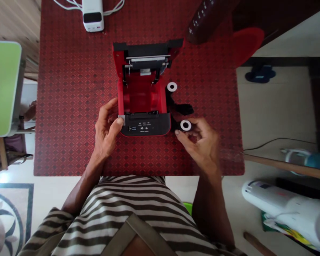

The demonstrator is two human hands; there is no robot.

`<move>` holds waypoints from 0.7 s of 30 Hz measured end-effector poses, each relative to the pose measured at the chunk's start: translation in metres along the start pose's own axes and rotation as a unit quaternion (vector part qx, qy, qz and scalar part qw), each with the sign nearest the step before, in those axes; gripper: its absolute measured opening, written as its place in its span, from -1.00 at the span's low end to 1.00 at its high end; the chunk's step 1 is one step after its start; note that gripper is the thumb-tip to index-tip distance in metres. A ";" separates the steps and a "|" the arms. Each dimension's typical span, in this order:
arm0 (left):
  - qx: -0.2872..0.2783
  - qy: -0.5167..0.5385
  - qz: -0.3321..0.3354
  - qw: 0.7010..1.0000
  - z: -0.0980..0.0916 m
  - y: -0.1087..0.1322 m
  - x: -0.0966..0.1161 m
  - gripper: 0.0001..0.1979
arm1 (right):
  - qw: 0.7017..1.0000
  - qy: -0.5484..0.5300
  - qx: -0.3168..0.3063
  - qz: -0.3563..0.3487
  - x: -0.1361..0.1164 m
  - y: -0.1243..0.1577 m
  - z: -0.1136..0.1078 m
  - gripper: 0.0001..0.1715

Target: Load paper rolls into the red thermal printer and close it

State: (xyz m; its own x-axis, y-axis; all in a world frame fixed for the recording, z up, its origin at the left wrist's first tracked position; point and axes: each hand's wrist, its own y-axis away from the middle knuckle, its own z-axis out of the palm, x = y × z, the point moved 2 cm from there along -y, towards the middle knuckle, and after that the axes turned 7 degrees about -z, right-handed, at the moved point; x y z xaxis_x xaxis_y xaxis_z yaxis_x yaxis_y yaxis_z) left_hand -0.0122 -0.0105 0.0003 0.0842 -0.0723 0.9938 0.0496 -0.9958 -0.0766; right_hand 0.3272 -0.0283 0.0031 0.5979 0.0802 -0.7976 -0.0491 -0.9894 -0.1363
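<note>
A red and black label printer (146,97) stands on the table with its lid (148,53) raised and its red inner bay exposed. My left hand (106,126) grips the printer's front left corner, thumb on top and fingers along the side. To the right of the printer, my right hand (200,140) is closed around a black ribbon roll (185,125) with a white core end. A second ribbon roll (172,87) lies farther back, close to the printer's right side. Loose black ribbon (184,108) trails between the two rolls.
The red patterned table (72,89) carries a white power bank-like device (93,16) with white cables at the back left. A dark bottle (202,25) lies at the back right, near a red round object (246,44). A green-topped table (4,89) is at far left.
</note>
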 end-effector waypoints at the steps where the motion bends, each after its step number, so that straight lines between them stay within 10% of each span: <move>1: 0.002 -0.003 -0.004 1.000 0.000 0.000 0.001 -0.34 | 1.000 0.001 -0.001 -0.007 -0.002 0.000 0.003 -0.67; 7: -0.002 0.004 -0.017 1.000 0.000 -0.001 0.001 -0.29 | 0.995 0.029 -0.055 -0.079 -0.017 -0.006 0.016 -0.71; 13: 0.005 -0.007 0.001 1.000 0.000 -0.001 0.002 -0.34 | 0.995 -0.029 -0.090 -0.033 -0.030 -0.011 -0.020 -0.30; 18: 0.013 0.007 0.004 1.000 0.002 0.000 0.002 -0.37 | 0.994 -0.004 0.084 -0.076 -0.038 -0.056 -0.057 -0.92; 21: 0.009 0.010 0.014 1.000 0.001 0.000 0.003 -0.41 | 0.992 -0.006 0.036 -0.120 -0.017 -0.102 -0.041 -0.86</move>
State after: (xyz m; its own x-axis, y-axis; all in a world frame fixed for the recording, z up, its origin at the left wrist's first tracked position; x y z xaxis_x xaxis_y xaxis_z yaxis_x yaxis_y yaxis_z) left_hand -0.0106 -0.0108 0.0030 0.0666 -0.1023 0.9925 0.0647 -0.9922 -0.1066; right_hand 0.3548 0.0659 0.0547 0.5898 0.3139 -0.7440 0.0356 -0.9306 -0.3644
